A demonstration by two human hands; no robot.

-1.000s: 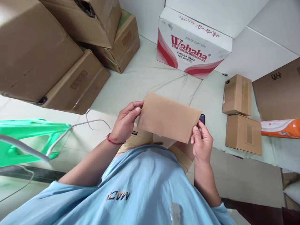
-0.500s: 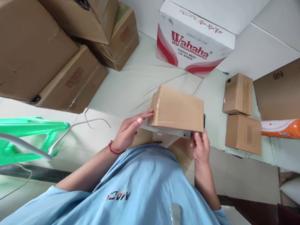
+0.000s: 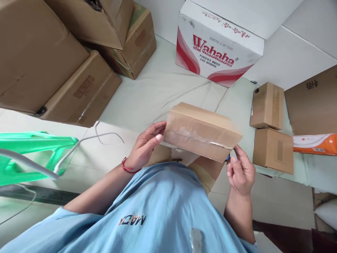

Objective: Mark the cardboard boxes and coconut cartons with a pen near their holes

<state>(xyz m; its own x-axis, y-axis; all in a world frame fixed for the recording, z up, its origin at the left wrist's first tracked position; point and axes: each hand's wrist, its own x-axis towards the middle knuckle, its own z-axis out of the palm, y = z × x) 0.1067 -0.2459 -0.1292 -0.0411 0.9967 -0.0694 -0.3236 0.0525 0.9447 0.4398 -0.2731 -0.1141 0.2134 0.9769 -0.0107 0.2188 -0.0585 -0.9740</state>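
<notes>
A small brown cardboard box (image 3: 195, 131) is tilted between my two hands at the front edge of the cloth-covered table, its taped side facing me. Against its left end press the fingers of my left hand (image 3: 146, 146), the thumb lying along the near side. My right hand (image 3: 240, 172) grips the box's lower right corner with bent fingers. A bit of something blue and dark (image 3: 228, 157) peeks out by that corner; most of it is hidden, so its kind is unclear. The right end of the box is slightly blurred.
A white-and-red water carton (image 3: 210, 49) stands at the back. Large brown cartons (image 3: 84, 88) are stacked at the left. Two small boxes (image 3: 273, 149) and an orange-and-white pack (image 3: 316, 144) lie at the right. A green plastic stool (image 3: 39, 154) and cables are on the floor at left.
The box has turned so its taped side faces me, and its right end has swung right and lower. My right hand moved right with it; my left hand stayed nearly in place.
</notes>
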